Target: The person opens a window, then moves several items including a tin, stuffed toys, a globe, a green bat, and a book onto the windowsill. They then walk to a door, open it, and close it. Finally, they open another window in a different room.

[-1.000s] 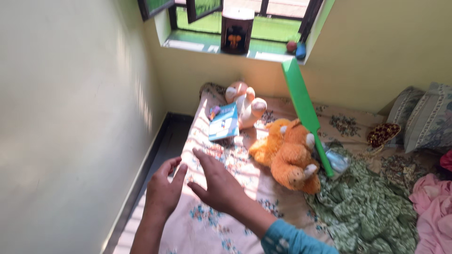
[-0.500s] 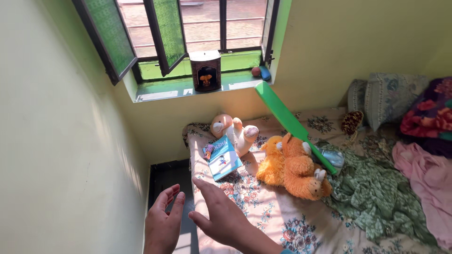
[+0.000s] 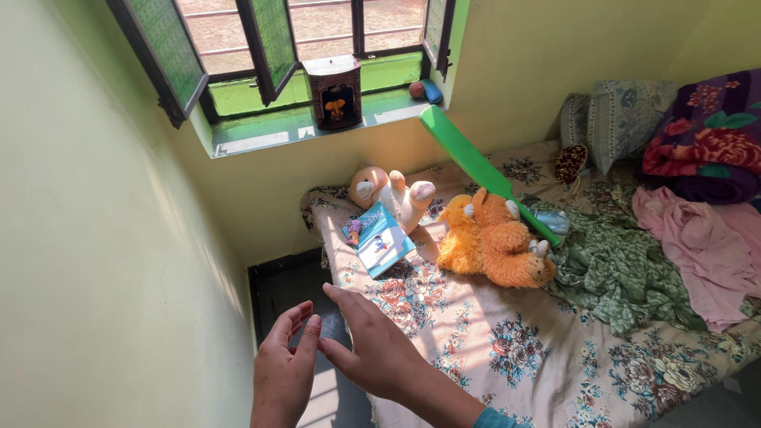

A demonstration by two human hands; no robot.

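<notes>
A pale yellow-green wall [image 3: 87,238] is filling the left side of the room, and a green-framed window [image 3: 269,47] is standing open above a sill where a small dark box [image 3: 333,91] is sitting. Below it, a bed with a floral sheet [image 3: 507,349] is stretching away to the right, with a dark strip of floor [image 3: 289,285] showing between wall and bed.

The left hand [image 3: 284,372] is hovering over that floor gap, fingers spread and empty. The right hand [image 3: 372,349] is hanging just beside it over the near corner of the bed, palm down, fingers loosely extended, gripping nothing.

Nearest to them, a light blue booklet [image 3: 380,247] is lying flat on the sheet, its long axis running diagonally from the near right toward the far left corner of the bed. A pale plush doll [image 3: 390,192] is lying just behind it. An orange plush toy [image 3: 495,244] is lying to the right, with a green bat [image 3: 476,162] leaning over it. A green cloth [image 3: 610,269], pink cloth [image 3: 705,246] and pillows [image 3: 614,119] are lying farther right.
</notes>
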